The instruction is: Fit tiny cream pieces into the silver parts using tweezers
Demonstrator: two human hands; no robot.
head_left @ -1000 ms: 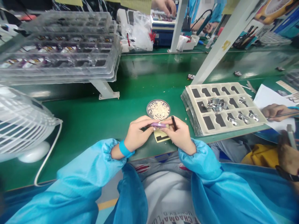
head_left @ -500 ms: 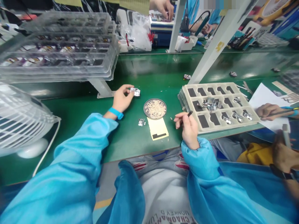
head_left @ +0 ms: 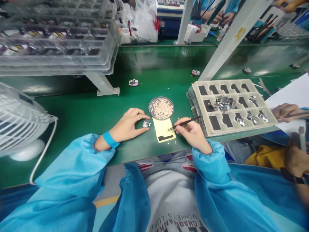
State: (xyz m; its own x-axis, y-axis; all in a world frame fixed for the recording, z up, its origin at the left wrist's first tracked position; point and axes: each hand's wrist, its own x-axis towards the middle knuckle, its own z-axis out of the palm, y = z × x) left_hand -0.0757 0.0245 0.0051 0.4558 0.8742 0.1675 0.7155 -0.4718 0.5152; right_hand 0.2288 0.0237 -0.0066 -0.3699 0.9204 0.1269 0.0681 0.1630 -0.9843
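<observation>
My left hand (head_left: 130, 125) is resting on the surface (head_left: 135, 148), thumb and forefinger parted to either side of a small metal part (head_left: 146, 123); I am not able to tell whether the fingertips are touching it. My right hand (head_left: 189, 132) is closing around black tweezers (head_left: 185, 123), whose tips are pointing over the yellow card (head_left: 161, 127).

Likely faults:
- Part slip: if the left fingers are bracing too loosely, any push from the tweezers could be turning the part.
- Loss of bits: small white bits (head_left: 150, 124) are lying just beside the part, where a brushing fingertip could be scattering them.
- Spillage: the dish (head_left: 173, 111) of tiny pieces is standing at the card's far edge; a careless knuckle could be tipping it.
- Snagging: the tweezers' rear end is pointing toward the tray (head_left: 227, 130); a wide swing could be catching it.
</observation>
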